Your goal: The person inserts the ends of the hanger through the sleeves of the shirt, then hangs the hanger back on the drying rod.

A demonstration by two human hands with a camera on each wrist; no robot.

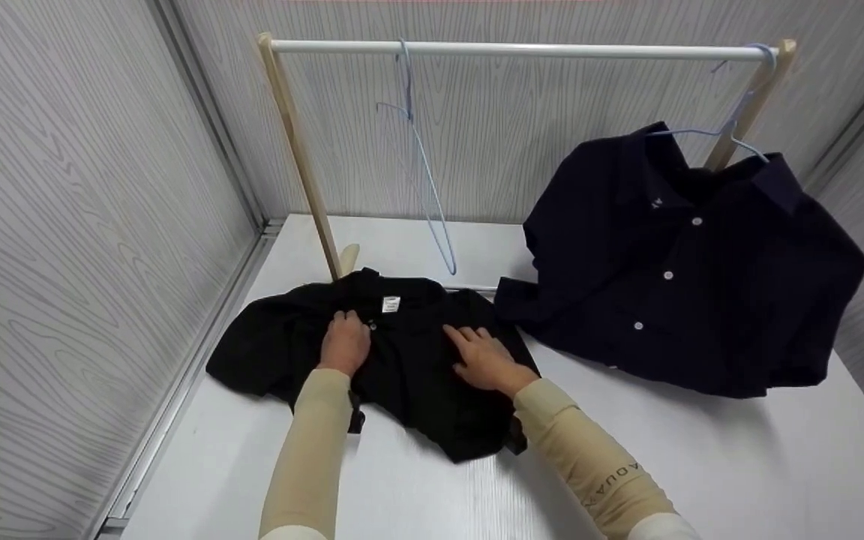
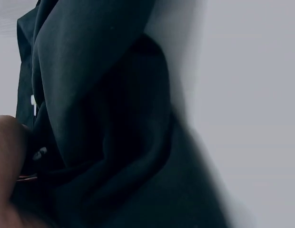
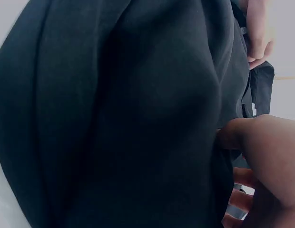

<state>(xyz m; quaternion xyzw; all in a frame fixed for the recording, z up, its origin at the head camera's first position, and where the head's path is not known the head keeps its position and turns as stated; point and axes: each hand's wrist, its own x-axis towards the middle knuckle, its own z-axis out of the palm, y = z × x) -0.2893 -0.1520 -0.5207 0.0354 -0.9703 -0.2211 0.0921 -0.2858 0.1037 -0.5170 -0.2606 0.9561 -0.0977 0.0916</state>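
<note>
Black shirt [image 1: 432, 397]: it lies on the white table [image 1: 709, 465] at the lower centre of the frame, neck toward the rail side, its lower edge bunched toward us.
Left hand [image 1: 346, 343]: it rests left of centre, fingers bent on the shirt's front, just beside a small button [image 1: 373, 325]; we cannot tell whether cloth is pinched under the fingertips.
Right hand [image 1: 486, 361]: it lies on the shirt right of centre, fingers spread and the thumb apart from them; we see no firm pinch.
White label [image 1: 391, 304]: it shows inside the neck, between and beyond our hands, and makes a good mark for centring.
Step in hand: we seem to be arranging the front below the neck; we do best to work both sides evenly outward from the button line.
Folds: the wrist views show deep creases, so we should smooth with flat fingers rather than drag, lest the shirt slide or twist.
Blue hanger [image 1: 433, 182]: it hangs on the white rail [image 1: 522, 50] at the upper centre, clear of our fingers.
Navy shirt [image 1: 732, 300]: it hangs at the right of the frame, close to the black one; we should keep the right elbow from brushing it.
</note>
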